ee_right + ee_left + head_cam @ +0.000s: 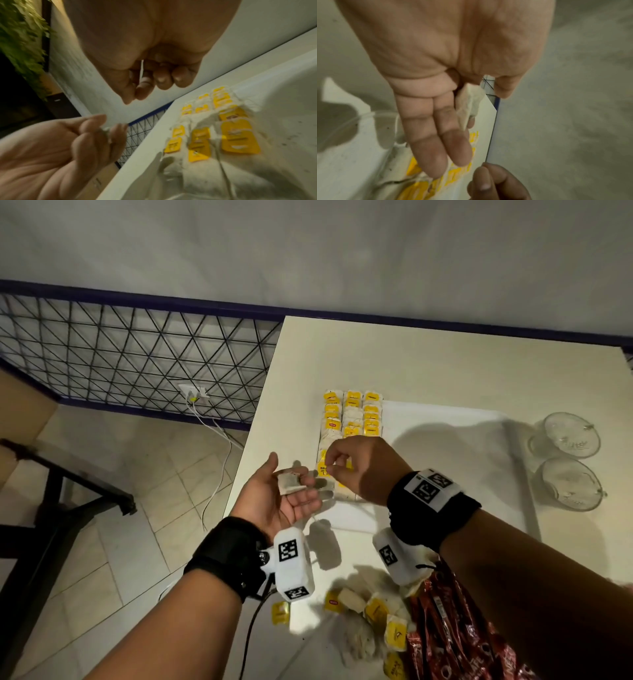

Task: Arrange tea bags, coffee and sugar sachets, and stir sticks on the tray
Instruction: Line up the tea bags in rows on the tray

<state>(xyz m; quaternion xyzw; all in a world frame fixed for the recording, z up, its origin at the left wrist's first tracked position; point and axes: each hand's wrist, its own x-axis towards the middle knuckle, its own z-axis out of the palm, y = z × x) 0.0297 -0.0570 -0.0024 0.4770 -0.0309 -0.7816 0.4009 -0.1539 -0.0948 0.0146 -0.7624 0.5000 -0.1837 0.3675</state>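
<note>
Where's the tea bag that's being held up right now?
In the head view the tea bag lies on the left hand's fingers, left of the tray and its rows, beside the right hand.

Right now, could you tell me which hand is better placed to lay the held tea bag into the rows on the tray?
Right. The right hand hovers directly over the rows of tea bags, pinching the string. The left hand, beside the tray, only cradles the tea bag.

Dim light; hard shadows; wrist views blurred.
</note>
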